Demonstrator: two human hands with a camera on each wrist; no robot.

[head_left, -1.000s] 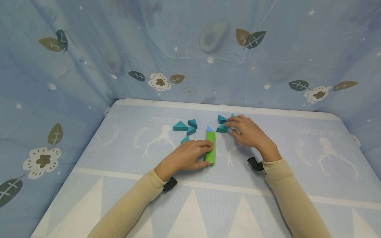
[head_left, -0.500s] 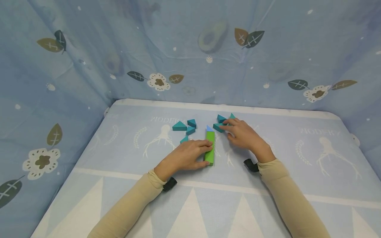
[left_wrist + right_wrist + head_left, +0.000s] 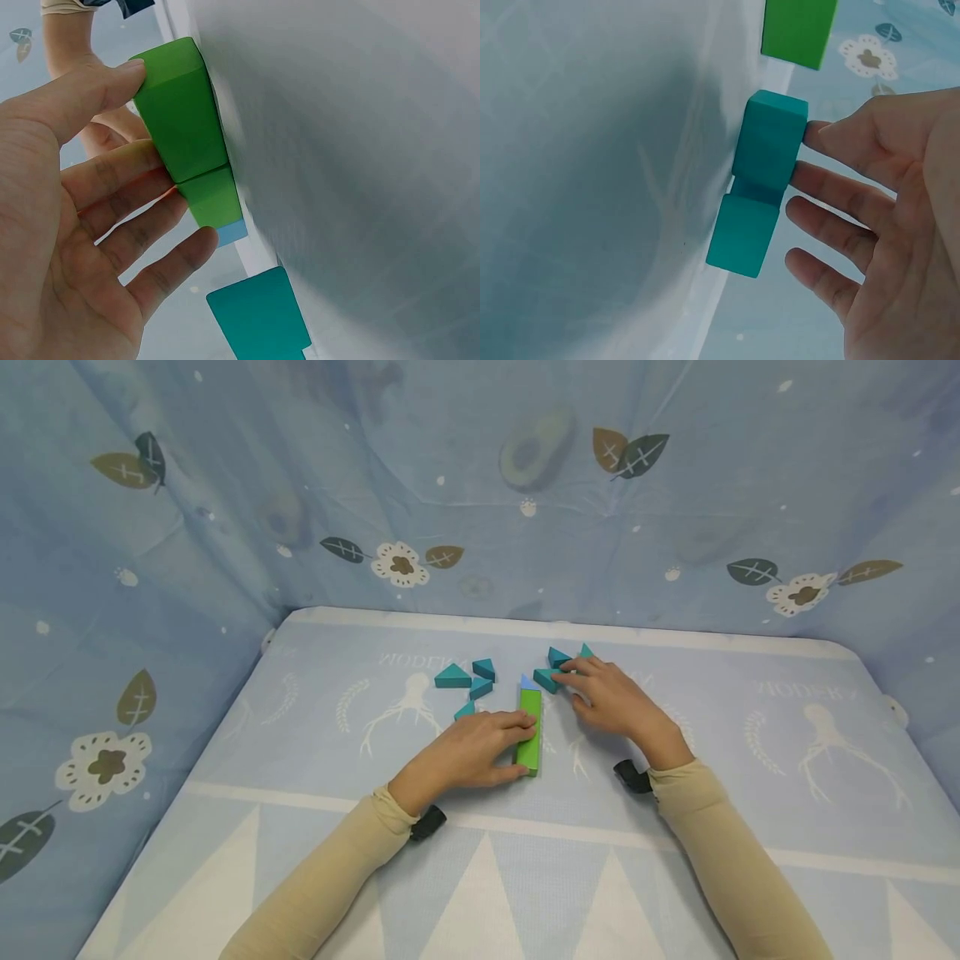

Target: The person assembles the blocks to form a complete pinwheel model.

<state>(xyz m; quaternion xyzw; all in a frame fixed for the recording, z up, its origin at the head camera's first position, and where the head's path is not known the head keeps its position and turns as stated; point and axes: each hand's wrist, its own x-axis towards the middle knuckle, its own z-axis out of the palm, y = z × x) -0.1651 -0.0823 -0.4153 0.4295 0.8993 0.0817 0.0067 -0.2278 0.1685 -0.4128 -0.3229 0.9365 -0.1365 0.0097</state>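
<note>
My left hand (image 3: 472,750) rests on the green blocks (image 3: 529,752), its fingers laid over the top and its thumb at the near end. A seam between two green blocks (image 3: 184,112) shows in the left wrist view. A light blue triangle block (image 3: 527,683) sits at their far end. To the right, my right hand (image 3: 618,697) touches a teal triangle block (image 3: 547,679) with extended fingertips. The right wrist view shows this teal block (image 3: 769,139), with another teal block (image 3: 742,236) beside it.
Left of the green blocks lie several teal triangle blocks (image 3: 453,677). Behind the touched block are a darker teal triangle (image 3: 558,657) and another teal tip (image 3: 586,651), partly covered by the right hand. A patterned blue curtain (image 3: 480,485) rises behind the table.
My right hand has moved slightly left and toward me, and the teal triangle block under its fingers has turned and shifted left toward the blue triangle. The left hand stays in place.
</note>
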